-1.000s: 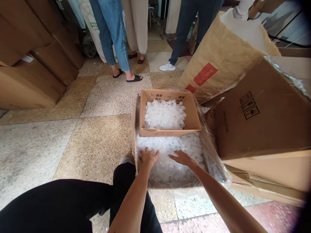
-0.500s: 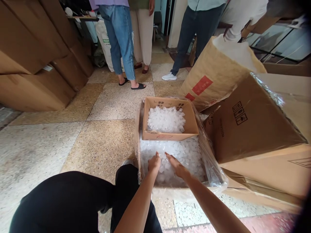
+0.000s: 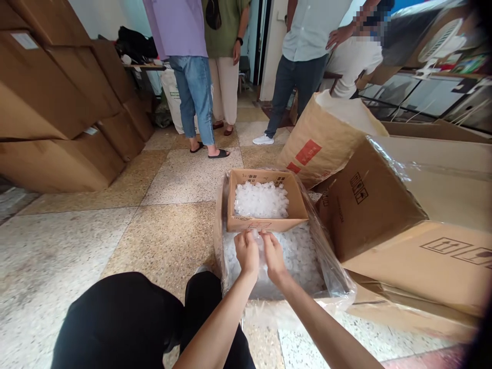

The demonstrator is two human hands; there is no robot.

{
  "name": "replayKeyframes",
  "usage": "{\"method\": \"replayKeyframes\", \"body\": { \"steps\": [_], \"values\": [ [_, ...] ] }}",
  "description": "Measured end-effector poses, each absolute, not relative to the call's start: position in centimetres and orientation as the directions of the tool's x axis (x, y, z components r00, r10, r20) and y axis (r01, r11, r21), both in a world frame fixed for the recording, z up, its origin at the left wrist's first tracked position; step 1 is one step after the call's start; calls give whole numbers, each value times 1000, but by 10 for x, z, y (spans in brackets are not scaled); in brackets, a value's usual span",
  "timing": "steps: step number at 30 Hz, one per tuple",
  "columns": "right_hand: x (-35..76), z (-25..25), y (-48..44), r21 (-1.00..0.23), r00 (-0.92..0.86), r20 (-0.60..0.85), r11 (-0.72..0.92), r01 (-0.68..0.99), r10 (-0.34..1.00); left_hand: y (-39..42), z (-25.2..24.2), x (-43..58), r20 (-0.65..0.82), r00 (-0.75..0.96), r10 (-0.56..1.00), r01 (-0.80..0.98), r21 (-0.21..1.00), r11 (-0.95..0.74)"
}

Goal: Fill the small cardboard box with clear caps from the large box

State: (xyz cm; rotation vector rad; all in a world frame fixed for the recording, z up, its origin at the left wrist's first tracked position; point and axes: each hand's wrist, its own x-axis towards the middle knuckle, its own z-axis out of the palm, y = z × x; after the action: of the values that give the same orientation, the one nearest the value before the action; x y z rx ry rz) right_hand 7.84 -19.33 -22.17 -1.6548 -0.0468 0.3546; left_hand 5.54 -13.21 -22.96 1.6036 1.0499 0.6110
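A small cardboard box (image 3: 269, 224) partly filled with white translucent pieces (image 3: 261, 200) rests on the far part of a larger plastic-lined box (image 3: 300, 302) full of similar pieces. My left hand (image 3: 247, 251) and my right hand (image 3: 272, 252) are side by side over the large box, just in front of the small box's near wall. Their fingers curl inward, with a few white pieces (image 3: 255, 233) between the fingertips. Both hands appear closed around these pieces, which bridge the narrow gap between them.
Large cartons (image 3: 369, 205) stand close on the right, beside a tall paper sack (image 3: 323, 138). Stacked boxes (image 3: 61, 164) line the left. Several people stand or sit beyond the boxes, one in jeans (image 3: 192, 97). My knees are at the lower left.
My hands have come up from the loose pieces and moved closer together, now with pieces between them. The camera view has tilted upward.
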Motion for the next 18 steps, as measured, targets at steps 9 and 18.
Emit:
{"method": "replayKeyframes", "body": {
  "steps": [9, 18],
  "values": [
    [101, -100, -176, -932, 923, 360, -1, 364, 134, -125, -91, 76, 285, 440, 851, -200, 955, -217],
    [193, -105, -149, -730, 952, 134, -622, 282, 274, -48, -96, 137, 274, 817, 507, 148, 751, -643]
  ]
}}
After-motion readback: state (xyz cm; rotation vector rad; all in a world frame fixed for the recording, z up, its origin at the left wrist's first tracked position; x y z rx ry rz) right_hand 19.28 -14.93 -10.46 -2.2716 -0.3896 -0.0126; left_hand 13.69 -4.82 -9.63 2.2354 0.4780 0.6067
